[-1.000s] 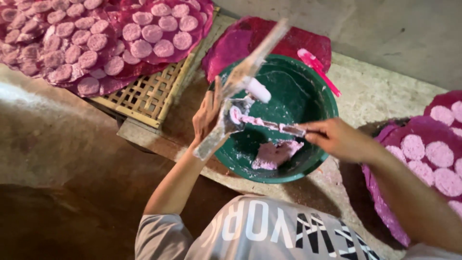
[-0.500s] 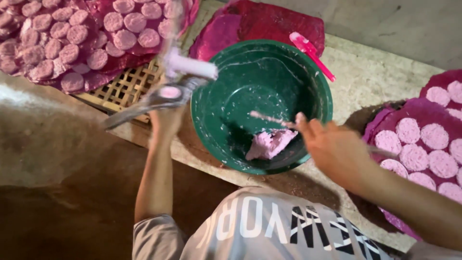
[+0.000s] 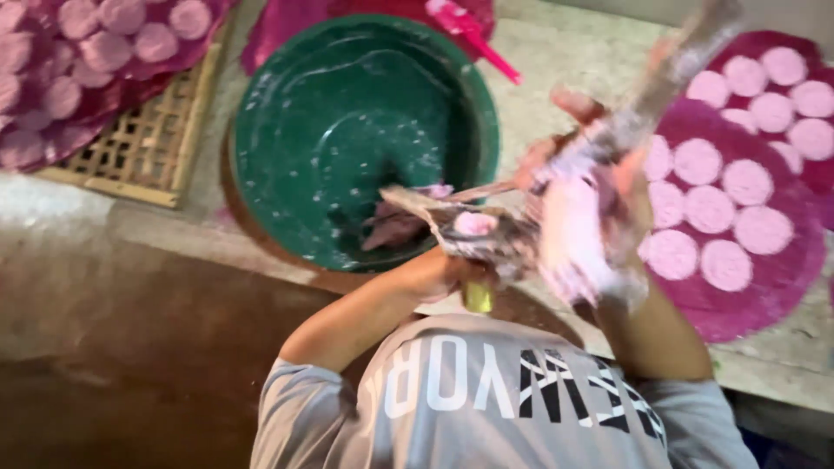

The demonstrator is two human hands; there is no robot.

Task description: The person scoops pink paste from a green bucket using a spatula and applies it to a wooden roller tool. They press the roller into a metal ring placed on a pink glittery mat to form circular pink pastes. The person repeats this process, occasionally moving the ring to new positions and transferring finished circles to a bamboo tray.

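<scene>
My left hand [image 3: 439, 271] grips a dough-smeared metal press [image 3: 465, 224] with a yellow handle end, held over the front right rim of the green bowl [image 3: 261, 113]. One long arm of the press [image 3: 682, 56] sticks up toward the top right. My right hand [image 3: 580, 204], coated in pale pink dough and blurred, is closed on a thin scraper [image 3: 486, 189] that touches the press head. A lump of pink dough [image 3: 395, 227] lies in the bottom of the bowl.
Round pink discs sit on a magenta cloth [image 3: 738, 287] to the right. More discs on a cloth [image 3: 104, 52] cover a woven bamboo tray [image 3: 148, 152] at the upper left. A pink plastic utensil [image 3: 473, 35] lies behind the bowl. The stone ledge [image 3: 113, 217] drops off toward me.
My left hand swung the press from the left tray back to the bowl's right side. My right hand left the bowl and came up against the press.
</scene>
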